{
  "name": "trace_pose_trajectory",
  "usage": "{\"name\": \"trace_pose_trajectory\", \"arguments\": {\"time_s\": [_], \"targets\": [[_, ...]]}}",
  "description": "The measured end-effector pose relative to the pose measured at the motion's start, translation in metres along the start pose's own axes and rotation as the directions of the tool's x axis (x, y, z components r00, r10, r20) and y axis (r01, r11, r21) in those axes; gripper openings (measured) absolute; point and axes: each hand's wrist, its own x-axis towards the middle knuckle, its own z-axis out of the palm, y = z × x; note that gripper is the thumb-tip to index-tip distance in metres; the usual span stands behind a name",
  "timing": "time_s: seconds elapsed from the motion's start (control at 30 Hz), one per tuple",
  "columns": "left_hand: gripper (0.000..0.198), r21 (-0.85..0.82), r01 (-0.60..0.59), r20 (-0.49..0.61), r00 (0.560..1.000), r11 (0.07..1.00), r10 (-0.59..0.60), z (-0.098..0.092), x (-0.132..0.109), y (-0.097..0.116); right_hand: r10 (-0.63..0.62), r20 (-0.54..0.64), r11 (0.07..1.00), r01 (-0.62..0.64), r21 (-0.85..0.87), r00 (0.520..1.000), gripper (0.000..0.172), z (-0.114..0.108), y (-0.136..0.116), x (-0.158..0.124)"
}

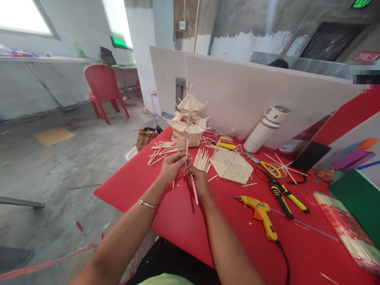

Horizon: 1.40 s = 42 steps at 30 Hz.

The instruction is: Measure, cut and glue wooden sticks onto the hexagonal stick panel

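Note:
My left hand [172, 166] pinches a thin wooden stick [187, 148] that stands upright over the red table [184, 221]. Close beside it, my right hand [199, 182] is closed around a pink pencil [194, 192] whose point meets the foot of the stick. Just behind the hands stands a small tower model [189, 120] built of wooden sticks. A flat hexagonal panel [230, 165] of sticks lies to the right of my hands. Loose sticks [202, 159] lie between the tower and my hands.
A yellow glue gun [263, 215] with its cord lies to my right, with yellow-handled pliers [286, 196] and scissors [268, 167] beyond. A white flask [265, 128] stands against the white partition [252, 91]. A red chair [103, 91] stands on the floor at left.

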Motion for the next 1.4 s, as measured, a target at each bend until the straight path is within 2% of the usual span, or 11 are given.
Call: {"name": "trace_pose_trajectory", "arguments": {"time_s": [0.33,1.4], "targets": [[0.036,-0.02,0.022,-0.009,1.0,1.0,-0.022,0.0017,-0.0008,0.002,-0.019,0.0,1.0,0.019,-0.019,1.0,0.02,0.0002,0.0,-0.001],[0.035,-0.04,0.029,0.01,1.0,0.999,-0.029,0.0002,0.0,0.002,-0.009,0.012,1.0,0.01,-0.024,1.0,0.019,0.0003,0.0017,-0.0008]]}}
